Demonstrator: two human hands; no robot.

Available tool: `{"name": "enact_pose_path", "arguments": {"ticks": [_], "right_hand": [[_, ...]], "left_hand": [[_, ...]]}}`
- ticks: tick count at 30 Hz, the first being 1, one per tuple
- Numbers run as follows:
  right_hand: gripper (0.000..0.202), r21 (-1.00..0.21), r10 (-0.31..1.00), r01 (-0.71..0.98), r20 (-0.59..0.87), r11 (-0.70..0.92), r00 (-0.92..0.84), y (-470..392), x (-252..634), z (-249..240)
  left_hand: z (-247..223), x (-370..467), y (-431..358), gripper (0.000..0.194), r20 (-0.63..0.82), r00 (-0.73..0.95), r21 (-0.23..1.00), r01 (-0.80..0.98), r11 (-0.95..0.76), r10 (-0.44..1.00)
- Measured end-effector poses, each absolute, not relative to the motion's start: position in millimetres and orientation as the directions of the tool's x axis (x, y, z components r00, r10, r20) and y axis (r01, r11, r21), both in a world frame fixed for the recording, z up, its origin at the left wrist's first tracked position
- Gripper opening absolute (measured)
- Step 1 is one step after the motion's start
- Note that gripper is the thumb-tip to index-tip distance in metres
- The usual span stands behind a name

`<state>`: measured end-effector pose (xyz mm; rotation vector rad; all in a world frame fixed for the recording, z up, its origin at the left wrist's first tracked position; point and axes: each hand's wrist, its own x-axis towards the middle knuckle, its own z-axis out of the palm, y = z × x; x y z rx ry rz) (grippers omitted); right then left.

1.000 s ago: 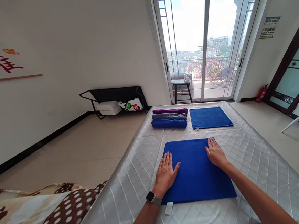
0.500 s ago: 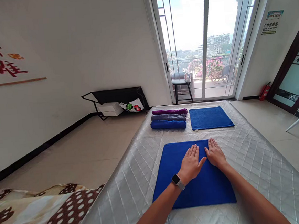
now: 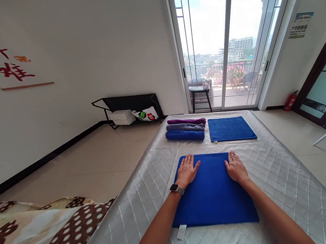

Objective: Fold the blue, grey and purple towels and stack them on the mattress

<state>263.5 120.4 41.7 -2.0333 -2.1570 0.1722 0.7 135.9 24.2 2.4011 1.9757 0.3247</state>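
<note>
A blue towel [image 3: 214, 197] lies spread flat on the silver quilted mattress [image 3: 147, 209], with a white tag showing at its near left edge. My left hand [image 3: 186, 171], a watch on its wrist, rests flat on the towel's far left corner, fingers stretched out. On the far right corner lies my right hand [image 3: 236, 167], also flat and open. Beyond them is a second blue towel [image 3: 231, 128], laid flat. To its left sit three rolled or folded towels in a row: purple [image 3: 187, 122], grey [image 3: 185, 127] and blue [image 3: 184, 135].
A patterned brown and cream blanket [image 3: 61, 231] is at lower left. Against the wall stands a black frame [image 3: 130, 102] with white boxes. Past the mattress are a stool [image 3: 199, 91] and a sliding glass door [image 3: 226, 49]. A fire extinguisher [image 3: 290, 101] stands at right.
My left hand has moved left across the towel, from near its middle to the far left corner. My right hand stays at the far right corner. The white tag now shows.
</note>
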Motion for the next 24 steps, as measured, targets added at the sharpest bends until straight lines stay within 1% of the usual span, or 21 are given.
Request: {"name": "enact_pose_path", "arguments": {"ticks": [2,4,9,14,19,22,24], "right_hand": [[0.067,-0.197,0.998,0.979,0.034,0.056,-0.051,119.7,263.0,44.4],[0.067,-0.194,0.999,0.980,0.026,0.051,-0.046,119.9,263.2,45.7],[0.067,-0.179,0.999,0.982,0.019,0.053,-0.050,121.7,264.6,46.5],[0.065,-0.142,0.998,0.988,0.047,0.054,-0.048,111.0,260.2,50.4],[0.064,-0.158,0.999,0.986,0.020,0.047,-0.045,97.3,255.4,49.9],[0.065,-0.168,0.999,0.985,0.031,0.047,-0.042,95.4,254.3,49.2],[0.064,-0.162,0.998,0.985,0.034,0.054,-0.049,95.2,253.7,50.0]], "left_hand": [[22.0,-21.6,137.2,0.080,0.150,0.103,0.146,0.981,-0.125,0.983],[18.5,-32.9,137.6,0.082,0.163,0.072,0.157,0.983,-0.098,0.984],[13.9,-31.8,138.3,0.081,0.189,0.077,0.165,0.980,-0.109,0.979],[14.4,-28.9,139.2,0.080,0.205,0.078,0.176,0.978,-0.115,0.976],[24.0,-29.7,135.6,0.077,0.234,0.070,0.147,0.983,-0.106,0.970],[35.0,-13.6,126.0,0.077,0.271,0.133,0.113,0.979,-0.169,0.953],[39.6,11.2,115.1,0.076,0.282,0.241,0.116,0.952,-0.283,0.929]]}}
